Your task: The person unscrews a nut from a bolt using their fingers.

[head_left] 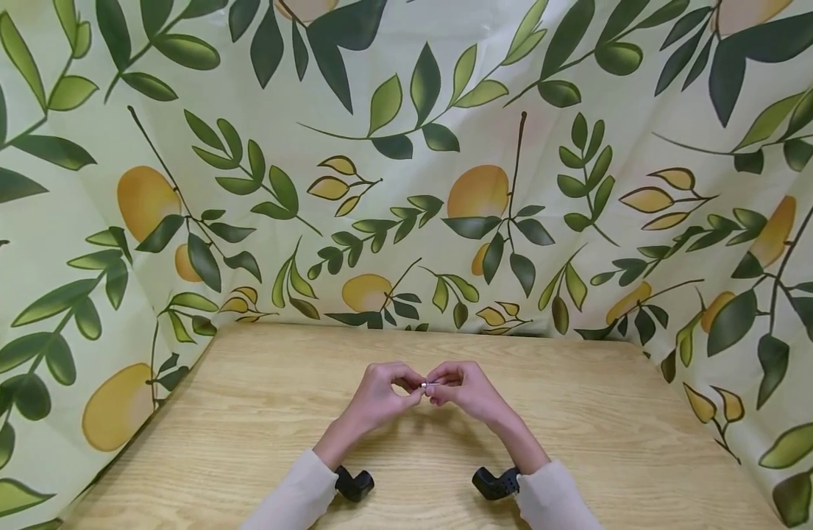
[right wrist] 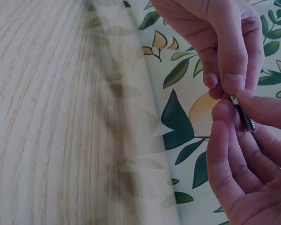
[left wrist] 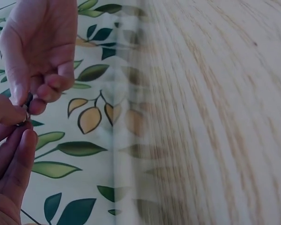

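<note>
Both hands meet over the wooden table (head_left: 578,412), fingertips almost touching. Between them is a small metal bolt (right wrist: 245,118), its dark threaded shank showing in the right wrist view. My right hand (head_left: 471,391) pinches the shank between thumb and fingers, palm turned up. With thumb and fingertips, my left hand (head_left: 382,396) pinches the bolt's other end, where a small shiny part (right wrist: 233,99) shows. Fingers cover most of that end, so I cannot tell whether it is the bolt's head or a nut. In the left wrist view only a sliver of metal (left wrist: 26,114) is visible.
A cloth (head_left: 406,169) printed with leaves and orange fruit hangs behind the table and along both sides. Black wrist devices (head_left: 355,486) are strapped at both sleeve cuffs, close above the tabletop.
</note>
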Tool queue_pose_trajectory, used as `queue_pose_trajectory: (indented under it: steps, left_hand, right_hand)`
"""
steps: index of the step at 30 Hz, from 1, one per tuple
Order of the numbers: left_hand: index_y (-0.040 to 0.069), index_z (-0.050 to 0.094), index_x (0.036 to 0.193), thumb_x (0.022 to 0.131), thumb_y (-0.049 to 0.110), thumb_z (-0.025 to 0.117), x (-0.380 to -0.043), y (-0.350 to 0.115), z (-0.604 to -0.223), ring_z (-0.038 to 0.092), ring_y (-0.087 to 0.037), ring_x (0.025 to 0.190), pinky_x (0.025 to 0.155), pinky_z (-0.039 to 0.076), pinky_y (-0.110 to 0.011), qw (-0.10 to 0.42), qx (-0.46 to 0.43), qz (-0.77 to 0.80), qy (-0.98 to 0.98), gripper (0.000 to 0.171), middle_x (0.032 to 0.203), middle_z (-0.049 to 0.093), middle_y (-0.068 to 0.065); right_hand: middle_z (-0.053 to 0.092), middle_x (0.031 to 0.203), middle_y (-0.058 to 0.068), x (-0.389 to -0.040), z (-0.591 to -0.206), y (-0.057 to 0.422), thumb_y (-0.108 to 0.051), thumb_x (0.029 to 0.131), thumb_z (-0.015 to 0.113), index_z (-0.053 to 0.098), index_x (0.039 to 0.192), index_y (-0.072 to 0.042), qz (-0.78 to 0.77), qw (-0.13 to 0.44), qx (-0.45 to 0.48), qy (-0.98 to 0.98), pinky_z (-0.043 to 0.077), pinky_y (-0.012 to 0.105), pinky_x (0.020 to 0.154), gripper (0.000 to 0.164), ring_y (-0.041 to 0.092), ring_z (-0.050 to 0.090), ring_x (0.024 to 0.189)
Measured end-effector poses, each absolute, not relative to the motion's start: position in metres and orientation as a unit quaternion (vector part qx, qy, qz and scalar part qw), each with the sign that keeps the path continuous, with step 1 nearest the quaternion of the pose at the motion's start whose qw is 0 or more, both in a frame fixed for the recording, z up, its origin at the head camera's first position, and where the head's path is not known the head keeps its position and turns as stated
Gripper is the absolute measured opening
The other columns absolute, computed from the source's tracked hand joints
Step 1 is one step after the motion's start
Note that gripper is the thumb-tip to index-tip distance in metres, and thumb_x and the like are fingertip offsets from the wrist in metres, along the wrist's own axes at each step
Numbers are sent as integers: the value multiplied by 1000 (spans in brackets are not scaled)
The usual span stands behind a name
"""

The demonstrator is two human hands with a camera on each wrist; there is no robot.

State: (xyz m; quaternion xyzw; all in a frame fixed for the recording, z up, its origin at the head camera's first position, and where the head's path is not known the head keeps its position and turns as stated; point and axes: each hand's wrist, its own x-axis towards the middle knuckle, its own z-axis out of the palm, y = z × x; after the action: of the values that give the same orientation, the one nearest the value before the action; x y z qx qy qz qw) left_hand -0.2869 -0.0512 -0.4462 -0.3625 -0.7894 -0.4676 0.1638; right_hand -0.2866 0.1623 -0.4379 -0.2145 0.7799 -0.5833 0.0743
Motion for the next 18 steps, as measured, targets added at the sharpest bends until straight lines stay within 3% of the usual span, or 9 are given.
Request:
queue_pose_trajectory:
  steps: [6,12,18]
  left_hand:
    - [8,80,89,83,1,78,-288,-51,-447,71,-3,72,72,63,-23,163,-351,-477,-789,10,85,79,-7]
    - [9,78,85,81,-2,77,-289,-51,-447,69,-4,73,72,63,-23,170,-359,-482,-781,11,83,78,-9]
    - [7,78,85,82,-2,77,-288,-51,-447,70,-4,73,72,63,-23,166,-361,-488,-777,10,83,78,-8]
  right_hand:
    - [74,102,25,-285,-436,162,-12,95,72,69,114,6,-579,66,-212,784,65,42,77,26,18,73,82]
    - [75,89,21,-287,-436,164,-25,106,57,69,107,15,-561,93,-218,793,65,46,75,41,14,71,73]
    - [75,95,21,-286,-435,165,-16,100,66,70,109,8,-568,78,-223,788,65,41,76,27,14,71,78]
